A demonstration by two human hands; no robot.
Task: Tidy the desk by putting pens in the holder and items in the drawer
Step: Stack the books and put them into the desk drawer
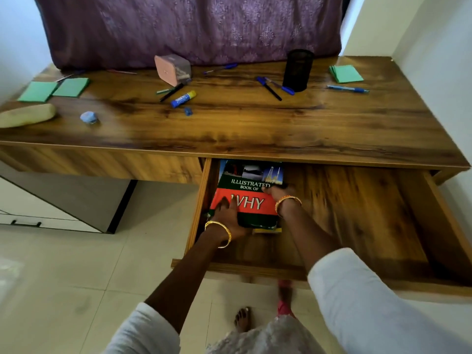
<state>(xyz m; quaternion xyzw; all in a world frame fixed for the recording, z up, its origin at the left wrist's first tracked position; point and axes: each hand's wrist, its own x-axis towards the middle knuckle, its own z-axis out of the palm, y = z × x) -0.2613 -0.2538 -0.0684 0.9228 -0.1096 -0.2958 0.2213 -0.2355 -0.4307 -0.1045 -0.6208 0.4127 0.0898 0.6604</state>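
Both hands are down in the open drawer (357, 213), lower middle of the frame, on a book (251, 198) with "WHY" on its cover, lying in the drawer's left end. The left hand (227, 215) grips the book's near-left corner, fingers spread on the cover; the right hand (279, 191) curls over its right edge. Up on the desk (229, 123), pens are scattered: two (274, 86) just left of the black mesh holder (298, 70), one (347, 89) to its right. A glue stick (183, 99) lies centre-left.

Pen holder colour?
Black mesh holder, back right of the desk, seen in the head view.
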